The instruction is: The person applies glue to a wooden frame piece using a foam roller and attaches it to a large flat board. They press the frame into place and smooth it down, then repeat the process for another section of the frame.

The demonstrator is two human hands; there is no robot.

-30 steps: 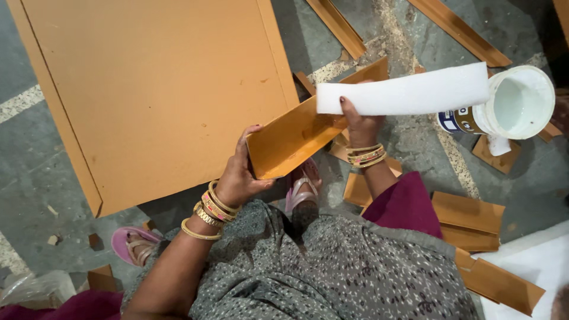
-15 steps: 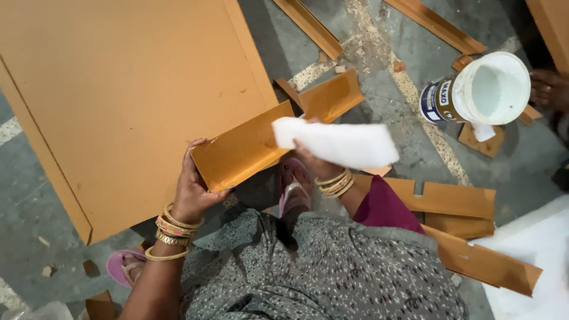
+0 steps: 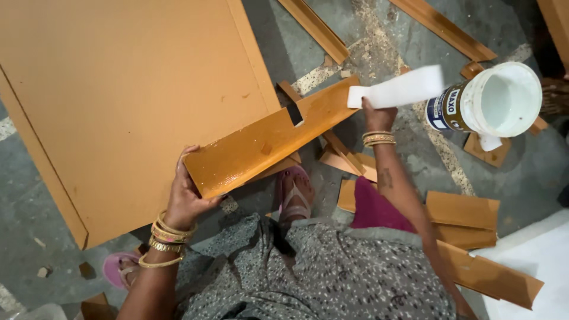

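My left hand (image 3: 188, 195) grips the near end of a long orange-brown board strip (image 3: 269, 137) with a small notch cut in its upper edge; its face looks wet and glossy. My right hand (image 3: 378, 114) is at the strip's far end and holds a flat white strip (image 3: 398, 88) that reaches out to the right, towards an open white tub (image 3: 496, 99) of pale liquid standing on the floor. Gold bangles sit on both wrists.
A large orange-brown panel (image 3: 118, 101) lies on the grey floor at the left. Offcuts (image 3: 468, 213) and long strips (image 3: 314, 26) are scattered to the right and at the top. My sandalled feet (image 3: 294, 192) are below the strip. A white sheet (image 3: 539, 266) lies at bottom right.
My right hand swept the white strip along the board from its middle out to the far end, close to the tub. The left hand kept its hold on the board.
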